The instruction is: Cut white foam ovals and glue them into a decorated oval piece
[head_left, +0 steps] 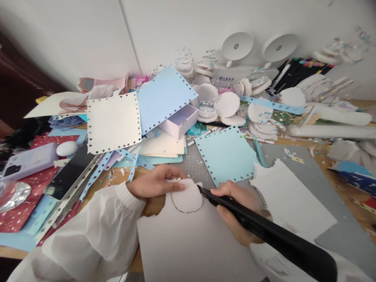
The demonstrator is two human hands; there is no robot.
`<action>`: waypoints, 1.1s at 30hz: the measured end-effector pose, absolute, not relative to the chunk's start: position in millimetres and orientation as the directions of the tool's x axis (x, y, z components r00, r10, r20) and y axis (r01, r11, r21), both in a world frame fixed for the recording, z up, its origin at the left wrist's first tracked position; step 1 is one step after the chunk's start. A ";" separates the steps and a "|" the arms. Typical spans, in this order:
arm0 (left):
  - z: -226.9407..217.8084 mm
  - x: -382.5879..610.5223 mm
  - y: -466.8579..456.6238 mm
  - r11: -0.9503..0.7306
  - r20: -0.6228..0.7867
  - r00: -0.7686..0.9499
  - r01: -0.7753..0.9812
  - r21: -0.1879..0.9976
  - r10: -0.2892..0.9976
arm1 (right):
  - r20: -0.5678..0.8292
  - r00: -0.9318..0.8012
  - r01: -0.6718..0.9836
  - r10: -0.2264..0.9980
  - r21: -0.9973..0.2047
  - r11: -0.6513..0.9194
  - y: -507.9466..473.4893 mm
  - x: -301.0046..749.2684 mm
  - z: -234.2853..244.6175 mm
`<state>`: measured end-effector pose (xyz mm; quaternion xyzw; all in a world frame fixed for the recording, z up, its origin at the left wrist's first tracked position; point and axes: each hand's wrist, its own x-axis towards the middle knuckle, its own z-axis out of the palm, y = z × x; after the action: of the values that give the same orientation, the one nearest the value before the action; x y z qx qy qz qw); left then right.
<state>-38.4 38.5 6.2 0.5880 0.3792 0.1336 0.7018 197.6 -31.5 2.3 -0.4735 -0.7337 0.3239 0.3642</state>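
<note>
My left hand [155, 183] presses its fingers flat on the top of a rounded white paper cut-out [188, 197], whose edge is partly cut from the large white sheet [188, 243] in front of me. My right hand [235, 209] grips a long black cutting tool [264, 231]. Its tip touches the right edge of the cut-out. Both arms wear white sleeves.
A light blue punched square [226, 154] lies just beyond my hands on a grey cutting mat [337, 219]. Cream [113, 121] and blue [164, 96] punched squares, a small white box [180, 121], white paper discs [227, 103], markers [302, 68] and phones [29, 160] crowd the back and left.
</note>
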 end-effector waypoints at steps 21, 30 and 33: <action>2.8 -51.4 49.3 0.332 -0.283 0.517 -0.002 0.943 0.808 | 0.287 -0.093 0.471 0.954 -0.831 0.296 -40.2 205.4 -7.0; 30.2 -33.6 31.6 0.305 -0.267 0.566 0.029 0.952 0.780 | 0.236 0.115 0.488 0.965 -0.859 0.152 -23.8 188.9 -0.4; 41.4 -31.0 5.7 0.173 -0.226 0.594 0.146 0.974 0.772 | 0.282 0.139 0.502 0.949 -0.846 0.177 -23.2 186.0 -2.4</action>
<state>-31.0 5.7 41.4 0.5983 0.3836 0.2361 0.6627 186.0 -23.2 -2.4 -0.5946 -0.6104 0.2404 0.4648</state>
